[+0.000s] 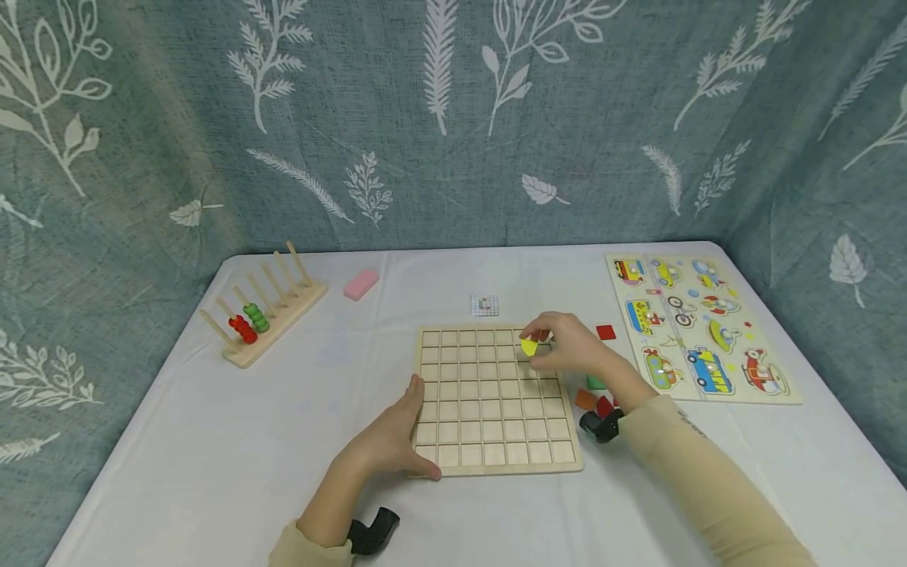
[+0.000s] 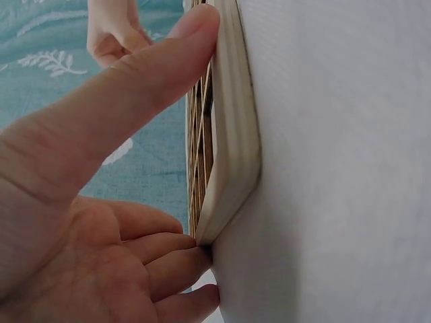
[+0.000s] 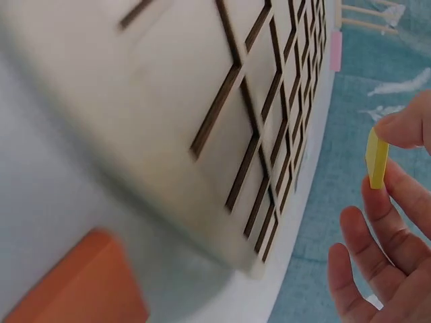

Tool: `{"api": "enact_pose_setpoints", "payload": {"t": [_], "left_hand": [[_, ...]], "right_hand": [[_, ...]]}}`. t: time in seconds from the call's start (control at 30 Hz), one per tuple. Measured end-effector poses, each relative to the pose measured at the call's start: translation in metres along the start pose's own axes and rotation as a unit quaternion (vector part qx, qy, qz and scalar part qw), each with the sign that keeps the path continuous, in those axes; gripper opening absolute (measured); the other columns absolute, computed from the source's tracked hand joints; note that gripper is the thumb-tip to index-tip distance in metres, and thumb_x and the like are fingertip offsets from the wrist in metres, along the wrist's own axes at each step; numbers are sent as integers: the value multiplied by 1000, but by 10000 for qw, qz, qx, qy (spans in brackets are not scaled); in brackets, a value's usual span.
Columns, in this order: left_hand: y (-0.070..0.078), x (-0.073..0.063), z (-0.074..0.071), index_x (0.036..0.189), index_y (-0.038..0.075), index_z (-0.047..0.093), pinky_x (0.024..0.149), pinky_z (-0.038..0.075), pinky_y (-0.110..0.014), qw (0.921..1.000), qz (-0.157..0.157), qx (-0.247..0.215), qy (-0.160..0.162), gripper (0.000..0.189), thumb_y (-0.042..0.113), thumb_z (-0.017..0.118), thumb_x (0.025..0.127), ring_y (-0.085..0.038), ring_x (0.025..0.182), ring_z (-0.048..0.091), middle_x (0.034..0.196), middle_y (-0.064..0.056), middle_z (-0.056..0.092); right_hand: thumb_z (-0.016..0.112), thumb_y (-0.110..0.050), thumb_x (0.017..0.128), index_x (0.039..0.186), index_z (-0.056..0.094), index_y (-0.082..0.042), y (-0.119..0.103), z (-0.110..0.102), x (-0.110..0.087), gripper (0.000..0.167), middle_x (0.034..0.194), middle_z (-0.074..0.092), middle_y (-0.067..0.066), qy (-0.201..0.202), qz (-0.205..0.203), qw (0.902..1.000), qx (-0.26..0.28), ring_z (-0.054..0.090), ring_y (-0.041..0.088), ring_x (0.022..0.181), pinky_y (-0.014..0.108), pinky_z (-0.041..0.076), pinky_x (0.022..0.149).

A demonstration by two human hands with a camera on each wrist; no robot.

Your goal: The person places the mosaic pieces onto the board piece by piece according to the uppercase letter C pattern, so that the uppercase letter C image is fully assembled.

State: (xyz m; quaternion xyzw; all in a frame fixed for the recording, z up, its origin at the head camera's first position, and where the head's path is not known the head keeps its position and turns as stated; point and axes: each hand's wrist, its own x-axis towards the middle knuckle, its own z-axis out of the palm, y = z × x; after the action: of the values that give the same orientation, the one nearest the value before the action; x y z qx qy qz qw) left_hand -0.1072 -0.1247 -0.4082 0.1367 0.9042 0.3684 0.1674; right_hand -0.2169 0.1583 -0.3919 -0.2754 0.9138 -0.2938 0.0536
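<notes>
As right wrist reveals, tile point(image 3: 377, 160) seems thick

Teal leaf-print drapes point(image 1: 453, 201) behind white-covered table point(image 1: 184, 472).

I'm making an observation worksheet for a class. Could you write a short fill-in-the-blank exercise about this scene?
1. The right hand pinches a small ____ tile.
2. The left hand is at the grid board's near ____ corner.
3. On the peg rack, beads show in two colours: red and ____.
4. The block beside the rack is ____.

Missing words: yellow; left; green; pink.
</notes>
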Motion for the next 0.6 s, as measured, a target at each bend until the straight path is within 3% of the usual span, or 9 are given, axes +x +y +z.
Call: {"api": "enact_pose_setpoints", "payload": {"t": [0.37,0.6], "left_hand": [[1,-1,0,140,-12,9,108,19,-46,9999,-75,81,-11,130,25,91,46,-37,135,14,147,-27,7],[2,-1,0,140,-13,9,109,18,-45,10000,-52,30,-20,130,24,91,47,-36,135,13,147,-27,6]], "right_hand": [[74,-11,70,101,67,-3,-15,13,18,33,83,59,0,-255,141,9983,514,52,15,75,28,47,66],[77,-15,70,98,68,-5,-26,25,29,31,80,59,-3,-305,232,9982,458,52,12,66,27,46,63]]}}
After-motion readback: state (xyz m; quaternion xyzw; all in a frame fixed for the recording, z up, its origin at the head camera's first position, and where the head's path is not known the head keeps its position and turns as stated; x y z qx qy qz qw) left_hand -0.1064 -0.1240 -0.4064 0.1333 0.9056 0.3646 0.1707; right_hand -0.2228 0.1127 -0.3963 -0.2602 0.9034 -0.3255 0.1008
